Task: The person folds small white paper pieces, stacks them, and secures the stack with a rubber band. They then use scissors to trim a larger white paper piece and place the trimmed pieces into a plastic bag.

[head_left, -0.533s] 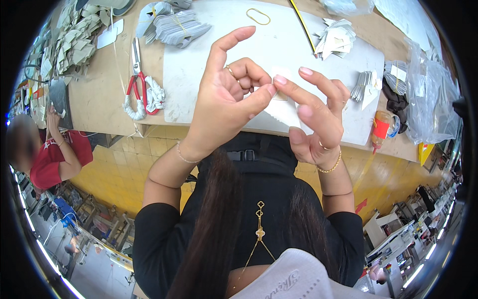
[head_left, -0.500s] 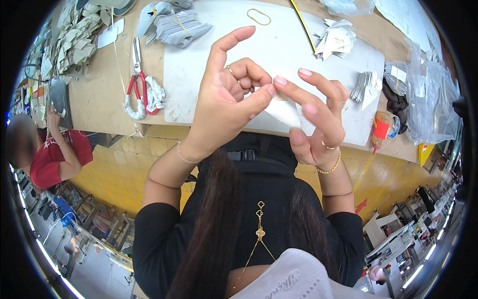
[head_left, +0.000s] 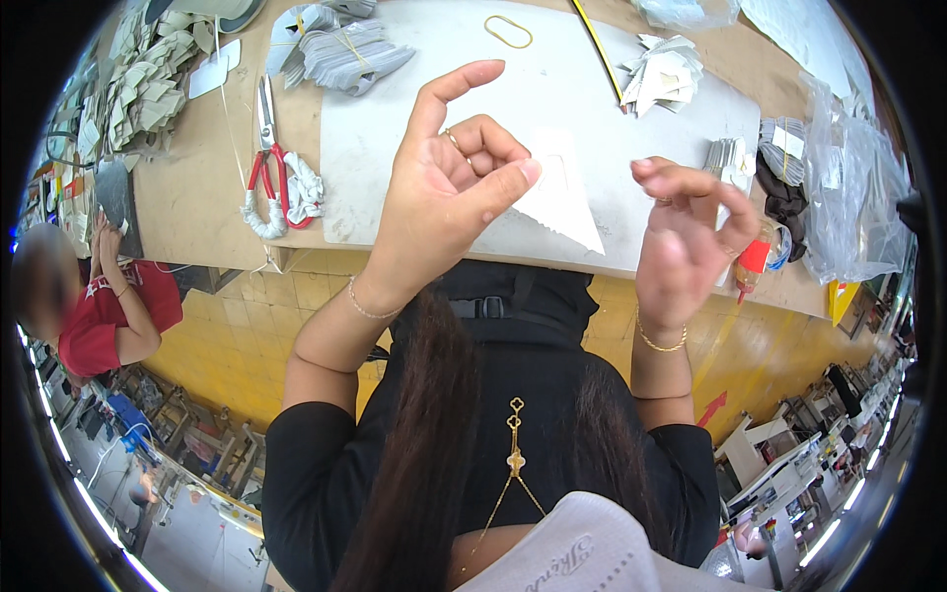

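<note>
Between thumb and forefinger, my left hand point(head_left: 439, 197) pinches a small white triangular piece point(head_left: 570, 202) with a zigzag edge, held above the white board point(head_left: 375, 158). My right hand point(head_left: 691, 227) is apart from that piece, over the board's right side. Its fingers are bent and spread from the thumb, slightly blurred, with nothing visible in them. Just beyond it stands a small stack of white pieces point(head_left: 728, 158), partly hidden by the fingers. A fanned pile of similar white pieces point(head_left: 663, 77) lies farther back.
Red-handled scissors point(head_left: 268, 168) lie left of the board. Banded grey bundles point(head_left: 350, 57), a rubber band point(head_left: 531, 37) and a yellow-black pencil point(head_left: 598, 49) are at the back. A red-labelled bottle point(head_left: 753, 259) and plastic bag point(head_left: 858, 197) sit right. Another person point(head_left: 128, 306) works left.
My right hand has let go of the white piece and moved right, toward the small stack. My left hand stays nearly in place, still pinching the piece, which is now more exposed.
</note>
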Action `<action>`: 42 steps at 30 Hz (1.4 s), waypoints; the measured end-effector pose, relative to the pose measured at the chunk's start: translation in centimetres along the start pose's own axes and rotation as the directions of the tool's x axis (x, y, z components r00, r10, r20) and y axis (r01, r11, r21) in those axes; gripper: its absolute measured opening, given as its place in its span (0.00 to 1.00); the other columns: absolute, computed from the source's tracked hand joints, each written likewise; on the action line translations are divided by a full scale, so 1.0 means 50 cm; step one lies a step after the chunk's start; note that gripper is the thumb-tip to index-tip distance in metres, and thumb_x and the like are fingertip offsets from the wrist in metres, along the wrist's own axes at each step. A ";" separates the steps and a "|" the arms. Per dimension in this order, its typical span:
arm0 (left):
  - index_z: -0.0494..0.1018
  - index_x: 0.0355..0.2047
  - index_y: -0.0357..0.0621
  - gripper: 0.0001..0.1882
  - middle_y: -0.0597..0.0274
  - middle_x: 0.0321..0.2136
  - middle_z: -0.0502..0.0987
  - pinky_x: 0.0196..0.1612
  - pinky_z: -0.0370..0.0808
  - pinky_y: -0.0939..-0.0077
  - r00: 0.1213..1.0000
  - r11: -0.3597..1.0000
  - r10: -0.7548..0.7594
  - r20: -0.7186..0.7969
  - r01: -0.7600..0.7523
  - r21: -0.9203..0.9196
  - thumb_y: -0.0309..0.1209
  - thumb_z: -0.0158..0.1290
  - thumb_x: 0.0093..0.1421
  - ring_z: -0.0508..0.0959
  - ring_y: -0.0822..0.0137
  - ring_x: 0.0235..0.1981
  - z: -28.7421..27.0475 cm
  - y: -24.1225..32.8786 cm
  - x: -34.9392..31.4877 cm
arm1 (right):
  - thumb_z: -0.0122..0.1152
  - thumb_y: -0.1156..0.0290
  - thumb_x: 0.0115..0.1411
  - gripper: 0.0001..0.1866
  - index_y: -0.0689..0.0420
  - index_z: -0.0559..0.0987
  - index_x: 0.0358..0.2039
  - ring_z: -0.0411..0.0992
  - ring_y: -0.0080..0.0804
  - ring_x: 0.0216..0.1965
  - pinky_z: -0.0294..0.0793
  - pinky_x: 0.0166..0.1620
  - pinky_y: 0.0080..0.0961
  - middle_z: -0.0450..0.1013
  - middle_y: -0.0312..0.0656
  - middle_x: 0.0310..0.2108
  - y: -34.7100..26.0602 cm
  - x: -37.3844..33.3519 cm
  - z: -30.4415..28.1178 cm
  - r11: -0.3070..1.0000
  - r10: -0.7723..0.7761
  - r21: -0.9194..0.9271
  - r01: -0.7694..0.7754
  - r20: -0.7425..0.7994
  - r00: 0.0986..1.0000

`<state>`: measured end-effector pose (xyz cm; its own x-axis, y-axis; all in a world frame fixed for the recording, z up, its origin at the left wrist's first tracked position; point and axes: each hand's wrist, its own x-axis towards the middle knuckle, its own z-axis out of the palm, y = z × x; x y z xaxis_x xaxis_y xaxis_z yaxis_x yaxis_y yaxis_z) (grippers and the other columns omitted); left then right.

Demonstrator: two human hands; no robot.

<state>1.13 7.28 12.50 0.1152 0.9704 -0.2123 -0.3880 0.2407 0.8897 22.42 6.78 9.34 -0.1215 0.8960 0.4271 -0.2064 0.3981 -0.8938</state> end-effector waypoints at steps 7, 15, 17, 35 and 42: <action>0.54 0.65 0.35 0.36 0.66 0.28 0.74 0.38 0.67 0.86 1.000 1.000 -0.005 -0.012 0.005 -0.021 0.16 0.55 0.58 0.70 0.79 0.31 -0.008 -0.010 0.001 | 0.62 0.68 0.62 0.27 0.53 0.68 0.61 0.62 0.51 0.63 0.53 0.65 0.51 0.68 0.44 0.60 0.061 -0.086 0.000 0.410 0.372 -0.912 -0.005 0.162 0.914; 0.54 0.65 0.35 0.35 0.67 0.27 0.74 0.38 0.66 0.87 1.000 0.999 -0.027 -0.013 0.026 -0.030 0.15 0.54 0.58 0.70 0.80 0.32 0.002 -0.016 0.005 | 0.60 0.71 0.62 0.21 0.56 0.72 0.56 0.74 0.40 0.47 0.48 0.69 0.50 0.77 0.43 0.44 0.049 -0.115 -0.007 0.553 0.681 -0.715 -0.428 0.091 0.727; 0.54 0.65 0.35 0.35 0.66 0.27 0.74 0.38 0.66 0.87 0.999 0.999 -0.023 -0.029 0.022 -0.027 0.15 0.55 0.58 0.70 0.80 0.31 0.005 -0.012 0.002 | 0.57 0.75 0.63 0.14 0.59 0.75 0.50 0.75 0.34 0.44 0.52 0.68 0.44 0.78 0.41 0.41 0.037 -0.088 -0.006 0.675 0.540 -0.601 -0.428 0.006 0.842; 0.52 0.67 0.43 0.34 0.60 0.43 0.69 0.38 0.70 0.84 0.997 0.999 -0.026 -0.077 0.028 0.020 0.21 0.52 0.62 0.74 0.76 0.37 0.013 -0.032 0.000 | 0.68 0.72 0.57 0.07 0.59 0.77 0.28 0.67 0.34 0.50 0.66 0.53 0.29 0.67 0.42 0.45 -0.022 -0.012 0.023 0.837 0.244 -0.503 -0.214 -0.007 0.970; 0.51 0.67 0.42 0.33 0.56 0.51 0.62 0.48 0.71 0.72 0.995 0.986 -0.050 -0.087 0.063 0.156 0.30 0.52 0.65 0.75 0.64 0.46 0.001 -0.084 0.042 | 0.65 0.69 0.63 0.08 0.60 0.77 0.34 0.70 0.22 0.37 0.68 0.42 0.19 0.72 0.36 0.34 0.076 0.011 -0.068 0.776 0.574 0.050 -0.629 -0.468 0.671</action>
<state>3.03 8.32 8.31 0.0541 0.9552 -0.2910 -0.2321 0.2955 0.9267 24.89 9.48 5.70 0.2547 0.9223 -0.2907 -0.1322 -0.2646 -0.9553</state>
